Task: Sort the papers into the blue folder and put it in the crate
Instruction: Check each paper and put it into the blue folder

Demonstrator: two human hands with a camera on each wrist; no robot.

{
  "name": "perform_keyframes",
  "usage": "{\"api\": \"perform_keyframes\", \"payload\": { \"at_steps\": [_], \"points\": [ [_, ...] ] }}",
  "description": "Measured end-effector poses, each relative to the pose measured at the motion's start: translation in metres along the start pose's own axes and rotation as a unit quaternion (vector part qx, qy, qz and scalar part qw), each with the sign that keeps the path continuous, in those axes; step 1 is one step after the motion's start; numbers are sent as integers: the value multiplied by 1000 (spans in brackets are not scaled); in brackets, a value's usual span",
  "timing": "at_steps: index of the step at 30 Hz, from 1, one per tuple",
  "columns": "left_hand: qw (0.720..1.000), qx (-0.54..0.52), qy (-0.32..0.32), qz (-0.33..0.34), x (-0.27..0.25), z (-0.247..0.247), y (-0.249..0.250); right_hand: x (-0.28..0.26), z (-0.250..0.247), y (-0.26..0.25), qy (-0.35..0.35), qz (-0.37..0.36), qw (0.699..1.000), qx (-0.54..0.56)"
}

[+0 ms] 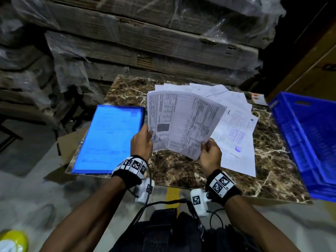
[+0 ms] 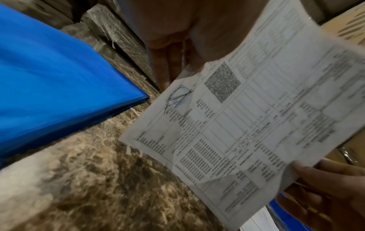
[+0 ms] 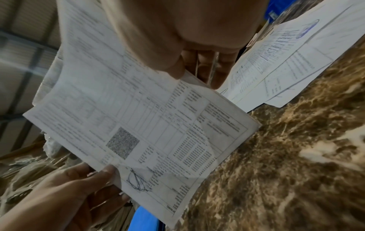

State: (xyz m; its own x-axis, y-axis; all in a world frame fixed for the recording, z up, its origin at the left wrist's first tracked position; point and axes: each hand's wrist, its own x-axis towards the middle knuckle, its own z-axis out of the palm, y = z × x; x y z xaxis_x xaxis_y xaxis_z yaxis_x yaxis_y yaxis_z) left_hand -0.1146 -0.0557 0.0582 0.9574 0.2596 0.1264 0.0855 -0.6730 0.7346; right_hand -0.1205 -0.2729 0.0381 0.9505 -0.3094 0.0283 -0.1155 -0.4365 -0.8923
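Seen from the head: both forearms reaching forward and slightly inward over the near edge of a marble-patterned table (image 1: 181, 171), wrists banded with black-and-white marker cuffs. Left hand (image 1: 142, 142) raised, thumb laid over the lower left corner of a printed sheet (image 1: 183, 122), fingers behind it. Right hand (image 1: 211, 153) pinching the sheet's lower right corner, thumb on top. Sheet held up off the table between the two hands, bowed along a crease, hands apart at opposite corners. Blue folder (image 1: 109, 139) lying flat and closed on the table's left side, just beside the left hand. Loose papers (image 1: 234, 128) fanned on the table behind and to the right of the held sheet. Blue crate (image 1: 309, 142) standing at the table's right edge, well apart from the folder. Stacked cardboard boxes (image 1: 145, 42) wrapped in plastic film behind the table. From the left wrist: left-hand fingers (image 2: 164, 65) tucked behind the sheet's (image 2: 247, 117) upper edge, right hand (image 2: 324, 187) gripping the far corner, folder (image 2: 59, 78) alongside. From the right wrist: right thumb (image 3: 171, 68) pressed on the sheet (image 3: 138, 125), left hand (image 3: 79, 184) clamping the opposite corner near a pen scribble.
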Motion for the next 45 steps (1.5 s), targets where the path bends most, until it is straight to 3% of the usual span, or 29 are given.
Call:
{"api": "perform_keyframes", "payload": {
  "at_steps": [6, 11, 19, 24, 28, 31, 37, 45],
  "points": [
    [999, 21, 37, 27, 1, -15, 7, -1, -5, 0, 6, -17, 1000, 25],
    [1000, 9, -27, -2, -12, -5, -6, -19, -4, 8, -28, 14, 999, -18],
    [999, -7, -29, -16, -5, -1, -3, -8, -5, 8, -55, -9, 997, -51],
    [993, 4, -99, -70, 14, -4, -16, 11, -12, 10, -115, 5, 992, -56],
    [970, -64, -171, -162, 13, 0, -32, 19, -16, 21, -179, 35, 979, -96],
    [956, -29, -214, -200, 8, 5, -41, 19, -18, 32, -224, 79, 963, -130],
    [944, 38, -266, -194, -5, 19, -47, 16, -15, 46, -258, 172, 942, -126],
    [938, 140, -273, -160, -9, 21, -45, 18, -15, 49, -275, 173, 933, -152]
  ]
}}
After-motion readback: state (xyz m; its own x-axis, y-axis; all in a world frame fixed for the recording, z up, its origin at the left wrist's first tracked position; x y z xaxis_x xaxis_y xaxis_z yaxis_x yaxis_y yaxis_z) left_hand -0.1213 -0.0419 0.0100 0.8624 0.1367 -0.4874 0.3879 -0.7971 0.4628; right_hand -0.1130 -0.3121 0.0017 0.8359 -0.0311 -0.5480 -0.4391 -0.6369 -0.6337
